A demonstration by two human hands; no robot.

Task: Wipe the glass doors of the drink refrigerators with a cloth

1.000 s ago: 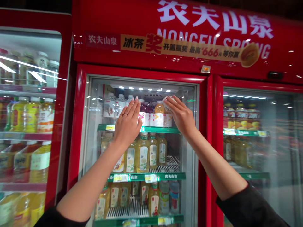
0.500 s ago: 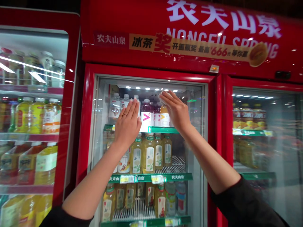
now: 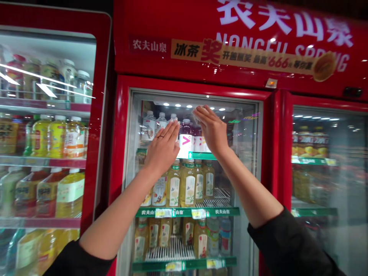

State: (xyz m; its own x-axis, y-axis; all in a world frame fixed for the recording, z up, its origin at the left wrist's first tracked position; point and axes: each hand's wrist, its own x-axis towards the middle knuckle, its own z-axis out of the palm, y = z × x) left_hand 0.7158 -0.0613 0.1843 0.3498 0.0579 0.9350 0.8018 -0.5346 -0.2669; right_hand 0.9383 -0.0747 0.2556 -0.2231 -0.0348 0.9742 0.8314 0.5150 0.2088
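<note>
Both of my arms reach up to the glass door of a red drinks cooler. My left hand lies flat against the pane with its fingers stretched out and a thin ring on one of them. To its right, higher up, my right hand presses a crumpled white cloth or tissue to the glass with its fingers. Most of that cloth is hidden beneath the fingers. Behind the pane, near both hands, stand bottles with white labels, among them a purple drink bottle.
Lower green-edged shelves hold several pale yellow tea bottles. A second red-framed cooler full of drinks stands at the left. Another glass door is on the right. A promotional strip runs across the red header above.
The view has turned slightly left, so the coolers appear farther right. Against the glass, my right hand has slid a little left with the cloth. My left hand stays at nearly the same spot.
</note>
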